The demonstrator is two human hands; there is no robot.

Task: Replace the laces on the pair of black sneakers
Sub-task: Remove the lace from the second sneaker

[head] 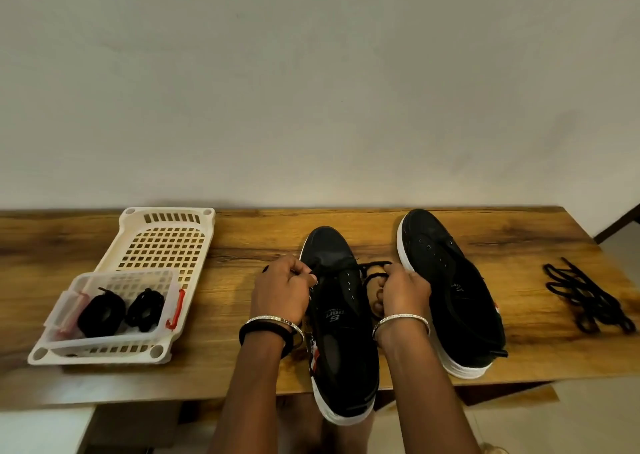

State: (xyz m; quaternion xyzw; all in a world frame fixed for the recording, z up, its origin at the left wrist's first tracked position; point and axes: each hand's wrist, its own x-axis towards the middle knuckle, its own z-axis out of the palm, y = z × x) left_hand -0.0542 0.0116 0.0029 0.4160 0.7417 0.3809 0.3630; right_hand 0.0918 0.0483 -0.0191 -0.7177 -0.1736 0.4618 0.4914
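Left grip pinches one run of the black cord lace. Right grip curls round its loop. Both work at the toe eyelets of the black white-soled canvas sneaker lying mid-tabletop, probably pulling the lace taut. Its laceless twin sneaker waits beside it.

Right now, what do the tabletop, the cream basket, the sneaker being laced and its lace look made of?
Tabletop: wood or wood-look laminate; bold grain, slight sheen.
Cream basket: moulded plastic, dull; uniform grid of slots.
Sneaker: black matte fabric upper, perhaps canvas; white sole looks like rubber.
Lace: black round cord, probably woven textile; limp loops.
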